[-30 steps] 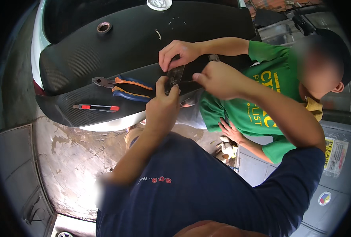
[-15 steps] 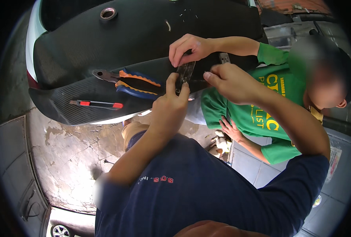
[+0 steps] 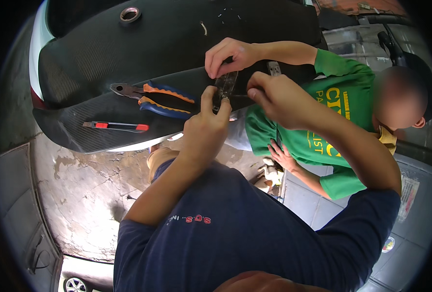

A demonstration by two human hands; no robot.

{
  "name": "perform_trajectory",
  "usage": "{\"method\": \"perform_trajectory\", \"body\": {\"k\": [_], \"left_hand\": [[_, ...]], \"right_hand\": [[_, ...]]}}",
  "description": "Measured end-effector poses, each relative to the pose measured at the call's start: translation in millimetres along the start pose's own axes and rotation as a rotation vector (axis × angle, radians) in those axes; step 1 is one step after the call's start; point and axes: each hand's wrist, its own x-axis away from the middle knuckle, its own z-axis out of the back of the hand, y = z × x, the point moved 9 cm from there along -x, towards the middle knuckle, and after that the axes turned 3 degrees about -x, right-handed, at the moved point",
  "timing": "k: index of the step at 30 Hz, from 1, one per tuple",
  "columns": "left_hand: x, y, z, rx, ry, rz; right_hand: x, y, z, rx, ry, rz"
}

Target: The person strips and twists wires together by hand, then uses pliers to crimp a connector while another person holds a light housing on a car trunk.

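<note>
My left hand (image 3: 205, 125) pinches the near end of a small, dark, partly see-through rectangular piece (image 3: 229, 83) between finger and thumb. The far end of that piece is steadied by the hand (image 3: 233, 54) of a person in a green shirt. To its right, my right hand (image 3: 280, 100) is closed, thumb against curled fingers. A thin dark line runs from its fingertips to the piece; whether it is a wire or a slim tool I cannot tell. Orange-and-blue pliers (image 3: 160, 100) lie left of my left hand, with a red-and-black utility knife (image 3: 116, 126) closer to me.
Everything rests on the dark, textured rear panel (image 3: 89, 63) of a white car. A tape roll (image 3: 130, 15) sits at its far side. Beyond my right hand lies a small metal strip (image 3: 273, 68). The other person stands close on the right, above a cracked concrete floor (image 3: 94, 180).
The whole view has shifted slightly, so things sit a little further left. My right hand's fingers have turned and curled in more. Both hands on the rectangular piece keep their hold.
</note>
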Motion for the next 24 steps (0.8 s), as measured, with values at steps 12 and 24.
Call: {"method": "perform_trajectory", "body": {"k": [12, 24], "left_hand": [[2, 1, -4, -0.030, 0.026, -0.037], [1, 6, 1, -0.072, 0.058, -0.091]], "right_hand": [[-8, 2, -2, 0.068, -0.035, 0.031], [-10, -24, 0, 0.218, -0.062, 0.121]]}}
